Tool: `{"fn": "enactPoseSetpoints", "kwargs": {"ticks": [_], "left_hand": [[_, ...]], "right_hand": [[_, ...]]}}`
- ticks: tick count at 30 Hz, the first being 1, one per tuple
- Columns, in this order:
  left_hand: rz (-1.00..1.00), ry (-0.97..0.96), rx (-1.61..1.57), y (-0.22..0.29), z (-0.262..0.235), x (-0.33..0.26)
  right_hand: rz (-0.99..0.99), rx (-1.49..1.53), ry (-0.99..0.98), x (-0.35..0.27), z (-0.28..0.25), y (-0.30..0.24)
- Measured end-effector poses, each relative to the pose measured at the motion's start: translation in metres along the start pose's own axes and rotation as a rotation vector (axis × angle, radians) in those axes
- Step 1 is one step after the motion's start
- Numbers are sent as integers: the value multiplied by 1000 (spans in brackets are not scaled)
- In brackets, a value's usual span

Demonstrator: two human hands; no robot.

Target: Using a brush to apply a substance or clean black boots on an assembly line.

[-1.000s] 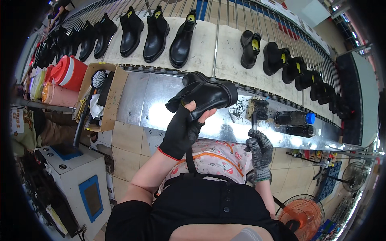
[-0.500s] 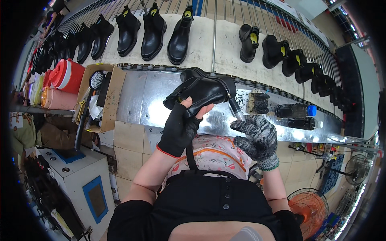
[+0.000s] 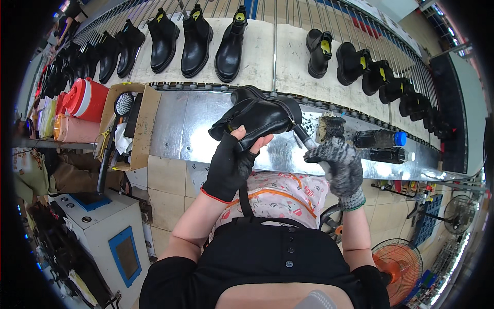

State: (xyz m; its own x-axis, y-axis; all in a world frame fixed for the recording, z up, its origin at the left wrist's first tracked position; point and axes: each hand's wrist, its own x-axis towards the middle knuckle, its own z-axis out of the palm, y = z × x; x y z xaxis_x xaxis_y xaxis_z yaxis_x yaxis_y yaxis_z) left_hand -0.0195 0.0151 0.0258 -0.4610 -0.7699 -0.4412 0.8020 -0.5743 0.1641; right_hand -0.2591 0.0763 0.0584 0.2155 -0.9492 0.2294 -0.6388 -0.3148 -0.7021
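Left hand (image 3: pixel 230 164) under black boot (image 3: pixel 257 116)

Left hand (image 3: pixel 230 167), black fingerless glove, holds black boot (image 3: pixel 257 116) up over metal bench (image 3: pixel 206 134). Right hand (image 3: pixel 337 167), grey knit glove, holds brush (image 3: pixel 303 136) against boot's heel end. Two bottles (image 3: pixel 378 146) lie right.

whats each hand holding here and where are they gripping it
The left hand, in a black fingerless glove, holds a black boot from below, fingers around its upper. The right hand, in a grey knit glove, grips a brush by its handle, tip at the boot.
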Motion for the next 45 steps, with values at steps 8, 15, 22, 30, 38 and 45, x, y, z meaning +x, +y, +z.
{"fn": "enactPoseSetpoints", "kwargs": {"ticks": [8,15,22,30,38,45], "left_hand": [[0,9,-44,5,0,0],[-47,35,48,6,-9,5],[-127,-105,613,33,-13,94],[61,-36,1291,62,56,281],[825,68,2154,5,43,325],[919,66,1993,-2,-47,307]], "right_hand": [[480,1104,563,-16,-10,22],[837,515,518,-95,70,86],[762,-21,561,-153,127,173],[592,-256,527,-139,131,187],[616,-440,432,-121,121,162],[603,-419,423,-126,129,167]]}}
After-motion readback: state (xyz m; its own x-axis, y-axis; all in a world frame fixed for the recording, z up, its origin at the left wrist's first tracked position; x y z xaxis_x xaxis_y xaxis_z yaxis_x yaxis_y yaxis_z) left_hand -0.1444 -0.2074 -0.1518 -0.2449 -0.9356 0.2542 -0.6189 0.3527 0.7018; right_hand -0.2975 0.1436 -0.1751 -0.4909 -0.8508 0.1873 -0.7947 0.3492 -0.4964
